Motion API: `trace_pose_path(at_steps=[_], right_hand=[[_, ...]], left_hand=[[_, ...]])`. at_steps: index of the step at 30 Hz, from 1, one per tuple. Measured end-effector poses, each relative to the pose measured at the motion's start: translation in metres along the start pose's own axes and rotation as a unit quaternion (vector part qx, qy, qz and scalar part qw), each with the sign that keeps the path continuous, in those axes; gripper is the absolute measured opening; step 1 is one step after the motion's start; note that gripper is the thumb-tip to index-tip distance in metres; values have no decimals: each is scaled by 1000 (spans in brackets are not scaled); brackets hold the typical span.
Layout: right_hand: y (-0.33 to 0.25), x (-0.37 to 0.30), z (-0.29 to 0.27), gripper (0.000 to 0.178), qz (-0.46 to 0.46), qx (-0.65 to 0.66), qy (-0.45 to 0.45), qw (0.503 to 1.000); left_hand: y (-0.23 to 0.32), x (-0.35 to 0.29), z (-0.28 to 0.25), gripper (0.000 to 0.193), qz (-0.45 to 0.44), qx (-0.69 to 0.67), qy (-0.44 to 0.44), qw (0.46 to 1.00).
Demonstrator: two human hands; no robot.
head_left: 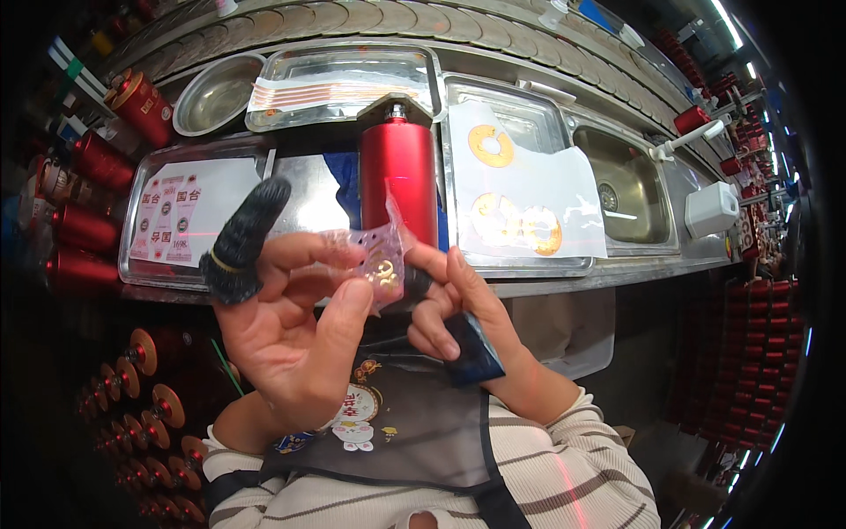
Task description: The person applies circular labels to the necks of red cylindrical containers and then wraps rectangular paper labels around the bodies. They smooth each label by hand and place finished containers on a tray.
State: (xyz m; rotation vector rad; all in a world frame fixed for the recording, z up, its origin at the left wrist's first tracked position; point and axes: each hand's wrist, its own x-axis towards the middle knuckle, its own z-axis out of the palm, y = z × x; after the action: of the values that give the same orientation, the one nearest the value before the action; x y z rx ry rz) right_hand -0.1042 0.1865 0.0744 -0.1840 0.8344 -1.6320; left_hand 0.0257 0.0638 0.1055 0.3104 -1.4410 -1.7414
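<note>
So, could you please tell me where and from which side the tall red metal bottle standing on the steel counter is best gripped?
Probably around the middle of the tall red metal bottle, with the grip coming from the front. It stands upright and its straight round body suits a wrap-around hold. The narrow silver neck offers less surface, and steel trays crowd the back and sides.

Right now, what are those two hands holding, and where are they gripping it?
A small clear plastic wrapper with gold print, pinched between both hands: the left hand grips its left edge, the right hand its right edge, with fingertips.

Left hand (291,331) raised, fingers curled (index sheathed); right hand (458,304) pinching.
</note>
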Motion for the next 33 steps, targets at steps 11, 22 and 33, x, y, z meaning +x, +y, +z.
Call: trace_pose_path(at_steps=[11,22,33], right_hand=[[-39,18,0,36,-142,-313,115,932],[-41,45,-17,30,-317,-213,99,919],[-73,96,-31,48,-304,-443,13,844]], left_hand=[[-25,-31,-2,61,-101,-43,52,993],[-47,-40,1,60,-47,-48,-21,998],[-48,-47,-13,55,-256,-78,10,963]])
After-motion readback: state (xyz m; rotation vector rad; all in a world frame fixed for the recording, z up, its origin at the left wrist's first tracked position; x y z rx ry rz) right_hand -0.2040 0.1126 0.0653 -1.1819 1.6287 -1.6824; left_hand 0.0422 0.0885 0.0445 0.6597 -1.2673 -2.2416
